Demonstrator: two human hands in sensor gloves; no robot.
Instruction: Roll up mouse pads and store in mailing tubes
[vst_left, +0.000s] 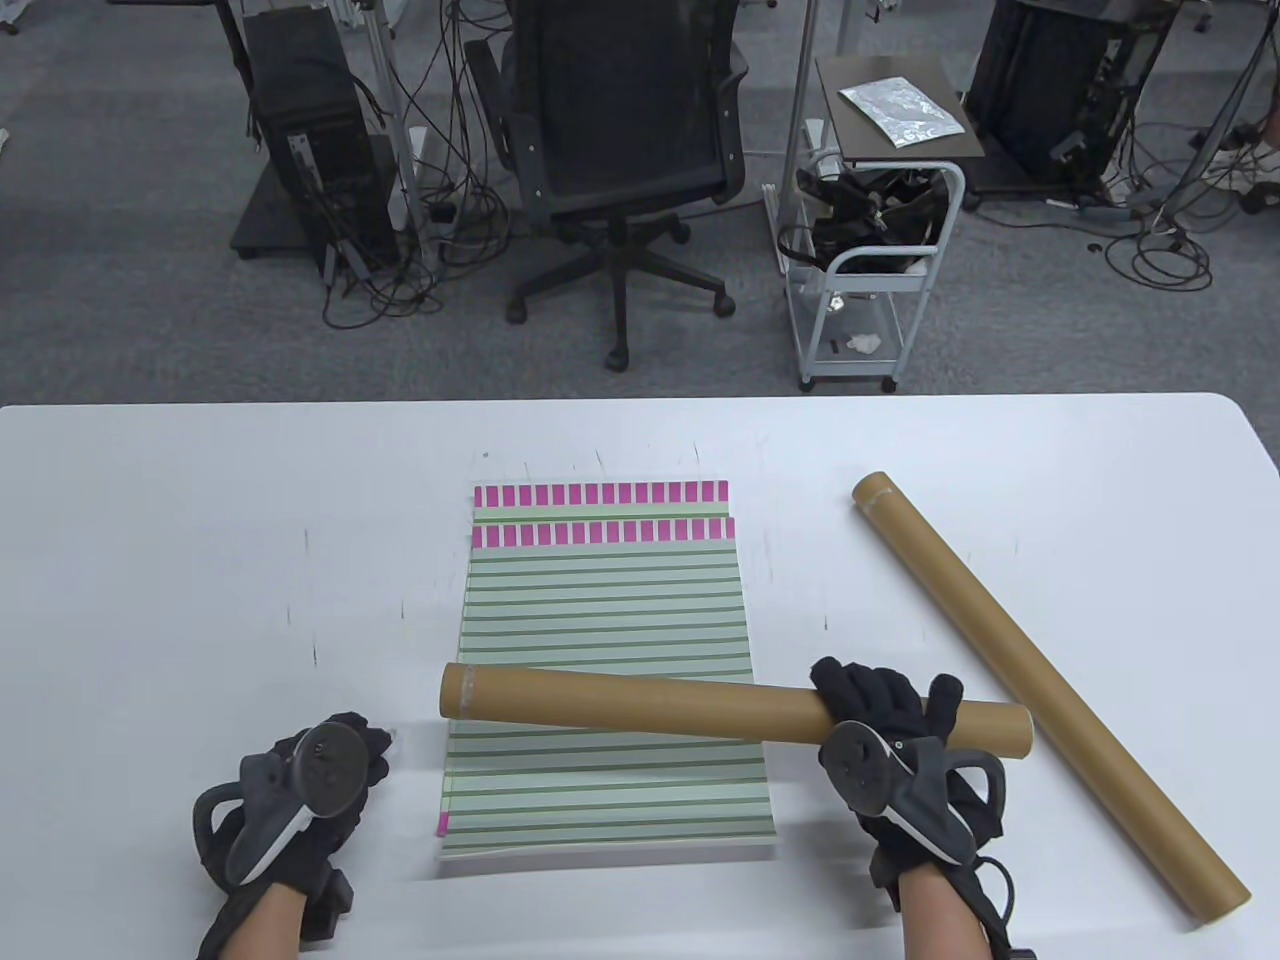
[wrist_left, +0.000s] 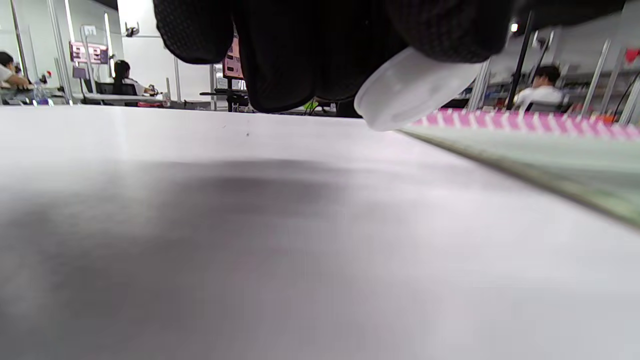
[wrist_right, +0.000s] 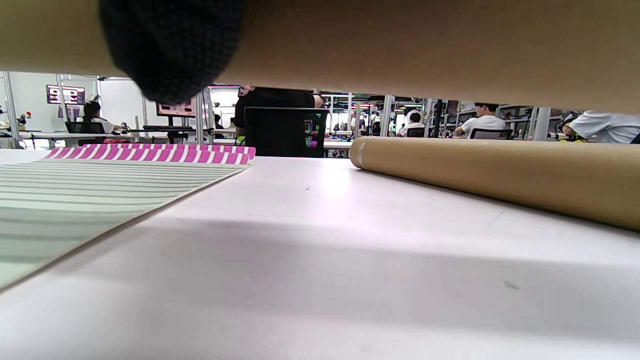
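Table view shows the right hand (vst_left: 900, 740) curled around one mailing tube (vst_left: 640, 705), near that tube's right end, so the long part reaches to the left above the mouse pads (vst_left: 605, 640). The left hand (vst_left: 300, 790) rests on the table (vst_left: 200, 520) just beside the lower left corner of the pads, and in the left wrist view its fingers (wrist_left: 320, 55) pinch a white plastic cap (wrist_left: 410, 90), which is probably the end cap of the held tube. A second tube (vst_left: 1040, 680) lies diagonally on the table at the right, apart from the pads. The pads are flat, two stacked and not aligned, not rolled yet. Because the tube is held near one end, the free end could dip and push the pads out of place, I think. The small cap could also slip away from the fingers. What is inside either tube I cannot tell; no opening faces the cameras.
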